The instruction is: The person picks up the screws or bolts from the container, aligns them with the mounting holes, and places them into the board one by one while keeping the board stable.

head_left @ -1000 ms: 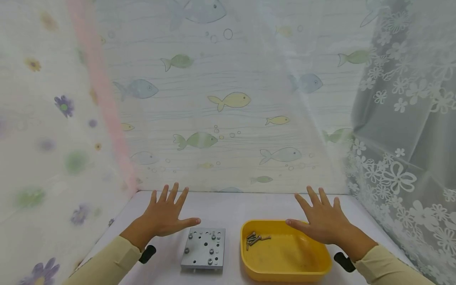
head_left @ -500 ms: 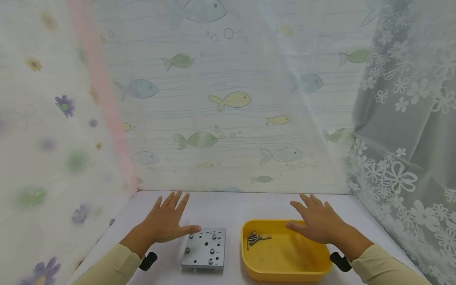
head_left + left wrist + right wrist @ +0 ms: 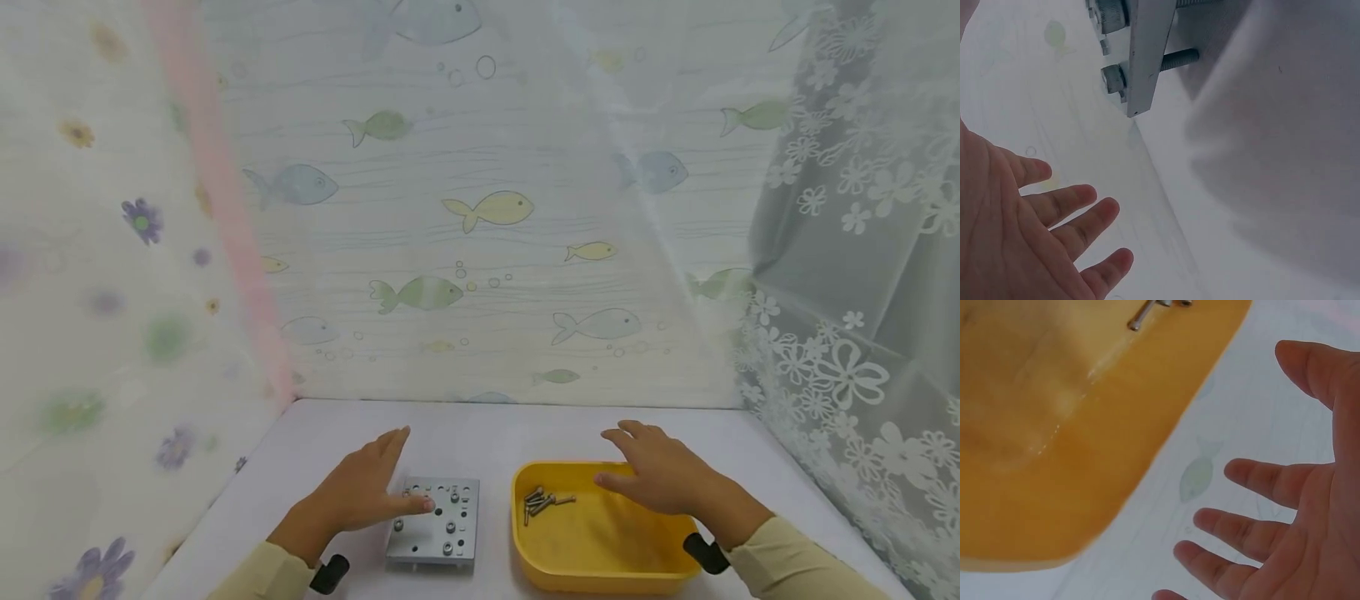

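A grey metal plate (image 3: 427, 540) with holes lies left of centre on the table, with several socket-head bolts (image 3: 450, 527) standing in it. In the left wrist view, the threaded shanks (image 3: 1180, 59) poke out below the plate. My left hand (image 3: 352, 496) hovers at the plate's left side, fingers extended, thumb overlapping the plate in the head view; it holds nothing. Over the back right of the yellow tray (image 3: 600, 579) is my right hand (image 3: 663, 473), fingers relaxed and spread, holding nothing. Several loose bolts (image 3: 542, 502) lie in the tray's back left corner.
The white table (image 3: 480, 433) ends at a fish-patterned curtain (image 3: 480, 292) behind. A flowered curtain (image 3: 135, 333) hangs on the left, and a lace one (image 3: 840, 333) on the right. A strip of table separates plate and tray.
Both hands have come down from a raised, spread pose. The left has shifted right toward the plate, the right slightly left over the tray. The head view has shifted slightly.
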`<control>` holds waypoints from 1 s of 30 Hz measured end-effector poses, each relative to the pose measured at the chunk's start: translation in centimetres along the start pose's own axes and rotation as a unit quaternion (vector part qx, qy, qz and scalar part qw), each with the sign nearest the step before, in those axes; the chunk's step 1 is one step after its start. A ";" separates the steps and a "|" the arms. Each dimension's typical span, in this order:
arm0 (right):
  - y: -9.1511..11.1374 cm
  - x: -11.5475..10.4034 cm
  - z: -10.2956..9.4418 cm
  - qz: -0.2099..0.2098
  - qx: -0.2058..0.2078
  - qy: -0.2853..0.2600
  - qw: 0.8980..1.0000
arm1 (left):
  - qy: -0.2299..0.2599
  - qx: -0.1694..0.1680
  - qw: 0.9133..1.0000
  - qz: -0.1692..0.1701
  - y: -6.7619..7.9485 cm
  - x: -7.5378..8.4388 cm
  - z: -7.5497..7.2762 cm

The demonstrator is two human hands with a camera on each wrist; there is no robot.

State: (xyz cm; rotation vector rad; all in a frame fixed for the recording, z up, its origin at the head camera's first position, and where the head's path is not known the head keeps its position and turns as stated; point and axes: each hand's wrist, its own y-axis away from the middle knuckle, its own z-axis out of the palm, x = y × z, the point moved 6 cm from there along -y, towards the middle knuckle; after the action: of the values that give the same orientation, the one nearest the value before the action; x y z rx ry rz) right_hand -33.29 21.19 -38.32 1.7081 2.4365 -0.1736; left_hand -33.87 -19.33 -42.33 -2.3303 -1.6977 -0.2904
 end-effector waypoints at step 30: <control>-2.1 -2.3 2.3 -0.053 0.023 -0.080 0.995 | 0.180 0.007 0.984 -0.001 1.3 -1.0 3.8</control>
State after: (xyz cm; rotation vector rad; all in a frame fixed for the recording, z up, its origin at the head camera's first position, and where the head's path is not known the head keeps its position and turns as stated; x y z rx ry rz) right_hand -34.32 17.91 -40.08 1.5194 2.4223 -0.3661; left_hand -32.91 -19.45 -46.29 -2.1079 -1.5175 -0.6540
